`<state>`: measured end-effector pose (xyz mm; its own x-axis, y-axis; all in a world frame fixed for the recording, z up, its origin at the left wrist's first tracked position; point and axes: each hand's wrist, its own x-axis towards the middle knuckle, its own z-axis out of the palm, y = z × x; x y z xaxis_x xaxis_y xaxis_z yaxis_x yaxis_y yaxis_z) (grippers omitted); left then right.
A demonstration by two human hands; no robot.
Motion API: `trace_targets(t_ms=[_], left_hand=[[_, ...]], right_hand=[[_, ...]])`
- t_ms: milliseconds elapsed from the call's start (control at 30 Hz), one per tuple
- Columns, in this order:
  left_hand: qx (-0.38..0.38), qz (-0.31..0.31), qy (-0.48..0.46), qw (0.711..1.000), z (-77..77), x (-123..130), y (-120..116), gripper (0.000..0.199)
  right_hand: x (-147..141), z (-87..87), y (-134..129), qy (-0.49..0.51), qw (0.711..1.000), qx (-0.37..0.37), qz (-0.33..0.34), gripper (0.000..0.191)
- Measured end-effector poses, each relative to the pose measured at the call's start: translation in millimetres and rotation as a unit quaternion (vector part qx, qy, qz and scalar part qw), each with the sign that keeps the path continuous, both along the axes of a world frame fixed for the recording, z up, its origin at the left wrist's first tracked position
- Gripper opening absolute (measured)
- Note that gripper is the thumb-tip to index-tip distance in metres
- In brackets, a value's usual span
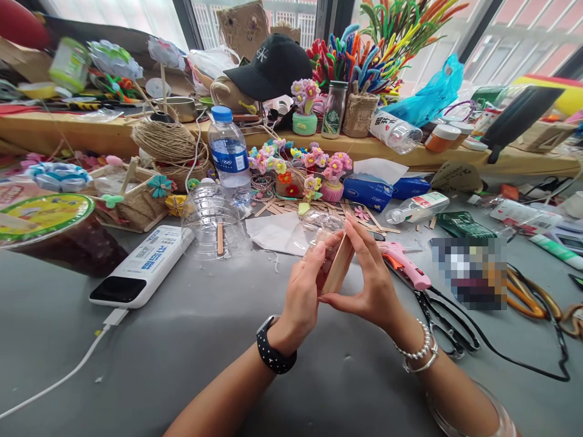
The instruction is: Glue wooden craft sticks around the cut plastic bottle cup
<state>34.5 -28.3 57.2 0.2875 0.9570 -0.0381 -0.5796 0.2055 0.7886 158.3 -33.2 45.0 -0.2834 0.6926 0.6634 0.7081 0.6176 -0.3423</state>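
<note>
Head view: both hands, left (301, 290) and right (371, 280), grasp a small stack of wooden sticks (339, 265) between their fingers — tilted, just above the grey table (191, 358). A pink glue gun (407, 265) lies beside the right hand; farther left sits a white power bank (142, 267).

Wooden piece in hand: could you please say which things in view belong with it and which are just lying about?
Likely belonging: wooden piece, in left hand and right hand; wooden sticks; pink glue gun.
Apparently unrelated: black cap; power bank; blue-capped bottle.
</note>
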Motion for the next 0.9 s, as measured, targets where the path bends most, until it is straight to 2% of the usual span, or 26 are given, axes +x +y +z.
trace_targets(t_ms=[233, 400, 533, 733, 900], left_hand=[[-0.006, -0.006, 0.004, 1.000, -1.7, 0, 0, 0.029], [-0.013, -0.002, 0.006, 1.000, -2.8, 0, 1, 0.029], [-0.029, 0.015, 0.009, 0.999, -3.0, -3, 5, 0.028], [-0.121, 0.009, -0.009, 0.993, -1.1, -8, 13, 0.017], [-0.174, -0.007, -0.024, 0.984, 1.4, -9, 14, 0.016]], right_hand=[[0, -3.4, 1, 0.006, 1.000, 0.017, -0.010, 0.091], [1, -1.8, 2, 0.003, 1.000, 0.000, -0.008, 0.091], [3, 1.4, 1, -0.038, 0.999, -0.001, 0.008, 0.090], [2, -0.4, 1, -0.145, 0.987, 0.064, 0.027, 0.083], [1, -2.4, 1, -0.177, 0.981, 0.077, 0.035, 0.085]])
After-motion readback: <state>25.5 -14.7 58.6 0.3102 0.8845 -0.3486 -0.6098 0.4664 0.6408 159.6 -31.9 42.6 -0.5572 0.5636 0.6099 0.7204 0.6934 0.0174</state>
